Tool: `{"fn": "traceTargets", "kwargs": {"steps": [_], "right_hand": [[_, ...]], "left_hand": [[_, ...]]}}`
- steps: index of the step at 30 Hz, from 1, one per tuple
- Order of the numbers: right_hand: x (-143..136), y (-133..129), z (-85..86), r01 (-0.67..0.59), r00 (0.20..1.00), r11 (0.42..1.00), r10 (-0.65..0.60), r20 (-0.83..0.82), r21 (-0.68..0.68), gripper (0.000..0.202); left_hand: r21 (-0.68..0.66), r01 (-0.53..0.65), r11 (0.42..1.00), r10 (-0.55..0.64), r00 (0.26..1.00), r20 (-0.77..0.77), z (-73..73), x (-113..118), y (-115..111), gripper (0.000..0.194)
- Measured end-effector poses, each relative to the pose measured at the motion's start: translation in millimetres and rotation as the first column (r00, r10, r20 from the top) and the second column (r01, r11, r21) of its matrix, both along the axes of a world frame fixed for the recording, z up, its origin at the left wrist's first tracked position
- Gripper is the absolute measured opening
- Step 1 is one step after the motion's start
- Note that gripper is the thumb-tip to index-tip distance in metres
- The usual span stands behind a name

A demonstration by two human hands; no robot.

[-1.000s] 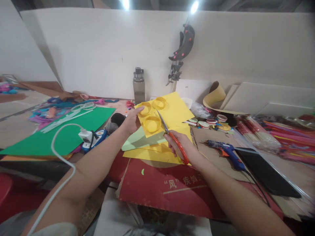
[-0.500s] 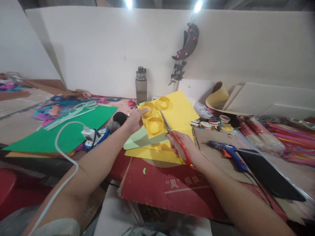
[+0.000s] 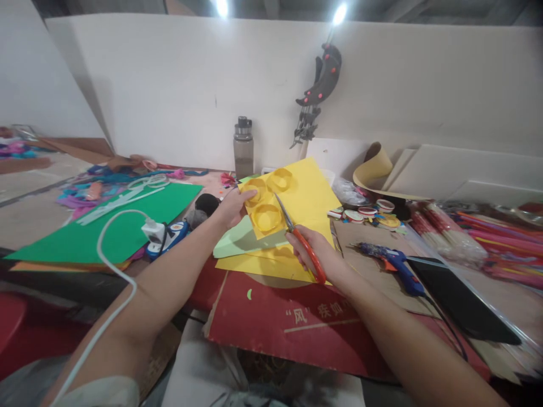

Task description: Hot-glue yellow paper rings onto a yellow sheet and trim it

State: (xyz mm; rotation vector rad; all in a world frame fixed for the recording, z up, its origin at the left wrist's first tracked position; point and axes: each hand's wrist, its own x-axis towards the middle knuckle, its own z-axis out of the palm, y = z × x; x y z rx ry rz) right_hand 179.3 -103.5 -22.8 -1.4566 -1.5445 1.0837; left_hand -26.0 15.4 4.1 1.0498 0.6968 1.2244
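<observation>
My left hand (image 3: 234,207) pinches the left edge of a yellow sheet (image 3: 311,189), thumb on top. Three yellow paper rings (image 3: 266,218) stand on that sheet, one close to my thumb. In my right hand (image 3: 316,251) is a pair of scissors (image 3: 308,247) with red handles. Their blades point up and left, between the rings; whether they are parted I cannot tell. Below the held sheet lie a pale green sheet (image 3: 237,240) and another yellow sheet (image 3: 250,267), on a red cardboard piece (image 3: 263,316).
A blue glue gun (image 3: 396,265) and a black phone-like slab (image 3: 462,299) lie to the right. Behind stands a grey bottle (image 3: 243,148). At left are a green sheet (image 3: 114,226) and a white plug (image 3: 153,232) with a cable crossing my left forearm.
Almost nothing differs. The scissors in my right hand have turned slightly, and the view has shifted a little. My left hand keeps its hold on the sheet.
</observation>
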Motion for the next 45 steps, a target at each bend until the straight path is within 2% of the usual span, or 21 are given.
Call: {"fn": "traceTargets", "kwargs": {"steps": [2,5,9,13,18,22,28,34,36,42,45], "right_hand": [[1.7,0.1,1.0,-0.049,0.999,0.999,0.05,-0.015,0.019,0.036],[0.5,-3.9,12.6,-0.044,0.999,0.997,0.042,-0.03,-0.07,0.031],[-3.4,-8.7,26.3,-0.019,0.999,0.995,0.023,0.047,-0.095,0.028],[-2.0,-7.4,21.9,-0.053,0.994,0.997,0.058,0.094,-0.058,0.036],[3.5,-4.4,13.1,-0.114,0.989,0.993,0.116,0.091,-0.026,0.043],[3.8,-6.2,16.6,-0.142,0.978,0.988,0.132,0.159,0.056,0.045],[5.8,-7.4,17.7,-0.184,0.971,0.982,0.172,0.169,0.054,0.044],[5.8,-7.2,16.7,-0.151,0.982,0.989,0.151,0.113,-0.009,0.042],[4.7,-7.6,18.9,-0.118,0.986,0.993,0.12,0.117,-0.027,0.043],[4.4,-8.0,21.6,-0.104,0.99,0.994,0.101,0.102,0.021,0.044],[5.6,-8.0,23.1,-0.131,0.986,0.991,0.132,0.099,-0.01,0.045]], "left_hand": [[0.012,0.015,1.0,-0.015,1.0,-0.012,-0.9,-1.7,0.9,0.029],[0.019,0.048,0.999,-0.048,0.999,-0.013,-1.2,-3.8,1.6,0.029],[-0.039,0.03,0.999,-0.026,0.995,0.094,-0.4,-4.9,5.4,0.025],[-0.046,-0.062,0.997,0.067,0.99,0.121,-1.6,-3.3,11.8,0.031],[0.003,-0.142,0.99,0.142,0.987,0.074,-5.7,-2.6,15.7,0.023],[0.021,-0.174,0.985,0.171,0.982,0.083,-7.1,-3.7,17.2,0.02],[0.009,-0.247,0.969,0.246,0.966,0.078,-7.2,-5.9,21.6,0.023],[0.144,-0.217,0.966,0.229,0.971,-0.073,-7.7,-6.0,16.7,0.021],[0.151,-0.199,0.968,0.215,0.972,-0.092,-7.2,-5.7,15.7,0.02],[-0.066,-0.101,0.993,0.106,0.991,0.077,-1.0,-7.3,17.9,0.026],[-0.072,-0.066,0.995,0.071,0.994,0.077,1.0,-10.6,17.6,0.03]]}}
